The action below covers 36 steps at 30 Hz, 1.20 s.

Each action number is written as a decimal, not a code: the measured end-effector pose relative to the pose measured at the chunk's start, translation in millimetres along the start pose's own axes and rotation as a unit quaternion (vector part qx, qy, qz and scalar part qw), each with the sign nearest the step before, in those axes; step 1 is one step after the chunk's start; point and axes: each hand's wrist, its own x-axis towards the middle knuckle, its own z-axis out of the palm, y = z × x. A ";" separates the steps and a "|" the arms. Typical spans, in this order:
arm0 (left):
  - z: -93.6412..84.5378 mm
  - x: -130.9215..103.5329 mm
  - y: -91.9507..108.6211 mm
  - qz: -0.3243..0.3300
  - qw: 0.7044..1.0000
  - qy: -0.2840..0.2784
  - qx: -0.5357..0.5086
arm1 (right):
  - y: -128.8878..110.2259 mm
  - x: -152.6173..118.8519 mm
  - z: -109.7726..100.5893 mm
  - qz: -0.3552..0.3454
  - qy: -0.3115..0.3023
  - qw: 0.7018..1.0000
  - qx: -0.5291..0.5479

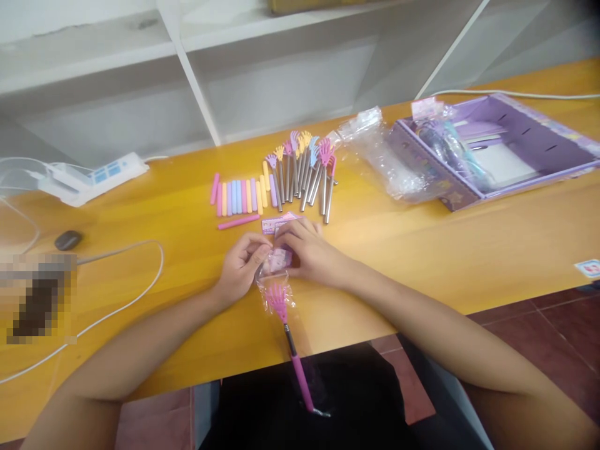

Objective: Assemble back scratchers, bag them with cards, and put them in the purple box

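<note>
A pink back scratcher [299, 369] in a clear plastic bag [268, 290] hangs over the table's front edge, its claw end toward my hands. My left hand [244, 262] is closed, pinching the bag's top edge beside a small pink printed card [280, 259]. From the other side my right hand [312, 250] closes over the bag's top and the card; its fingertips are partly hidden. Just beyond my fingers lie more printed cards [269, 225]. Farther back are several metal back scratcher rods with coloured claws [307, 172] and a row of coloured handle sleeves [239, 197].
At the right stands a purple box [450, 187] holding bagged items, with clear plastic bags [394, 162] beside it. A power strip [105, 178], a dark mouse-like object [68, 240] and a white cable [162, 262] lie at the left. Shelving rises behind the table.
</note>
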 end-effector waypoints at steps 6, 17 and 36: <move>0.5 0.5 2.4 -0.037 0.999 -0.013 -0.014 | -2.7 2.7 -4.1 0.072 0.045 0.986 0.146; 0.2 4.1 3.6 -0.076 0.996 -0.005 -0.046 | -17.8 -6.0 -27.4 0.117 0.175 0.907 0.365; -5.9 -2.4 -7.1 -0.049 0.993 -0.093 -0.046 | -12.3 -5.6 -14.8 0.040 0.155 0.974 0.161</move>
